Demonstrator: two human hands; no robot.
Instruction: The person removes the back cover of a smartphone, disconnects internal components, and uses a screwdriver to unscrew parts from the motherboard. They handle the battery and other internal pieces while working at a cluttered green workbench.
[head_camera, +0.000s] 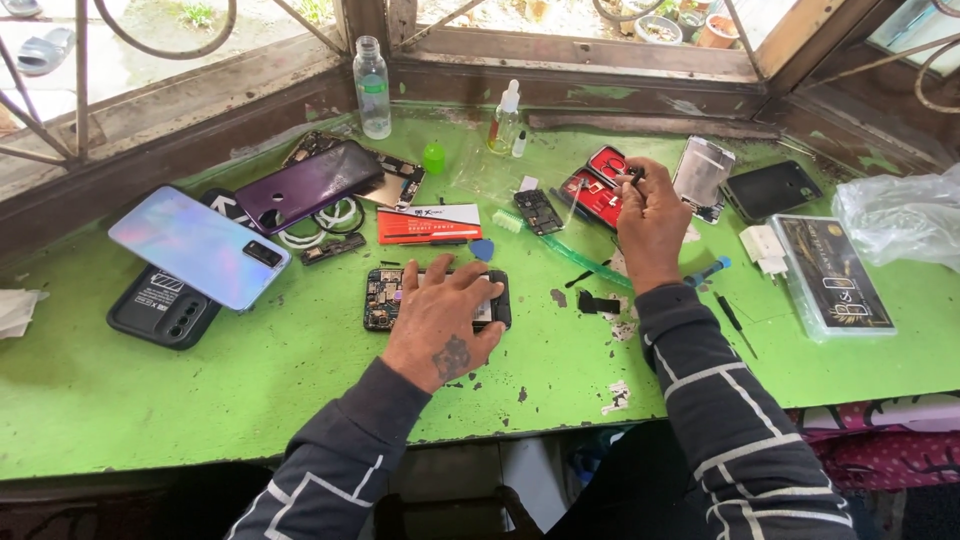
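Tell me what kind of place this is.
Probably a small phone repair bench by a window: the left hand steadies an opened phone, loose phone back covers lie around, and a red parts case sits open.

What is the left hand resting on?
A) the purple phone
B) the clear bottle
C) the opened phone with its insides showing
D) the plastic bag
C: the left hand lies flat on the opened phone on the green table.

I'm pressing my left hand (443, 318) flat on the opened phone (436, 298) on the green table (250, 380), while my right hand (650, 222) is pinching a small dark part (636, 175) above the red tool case (598, 188).
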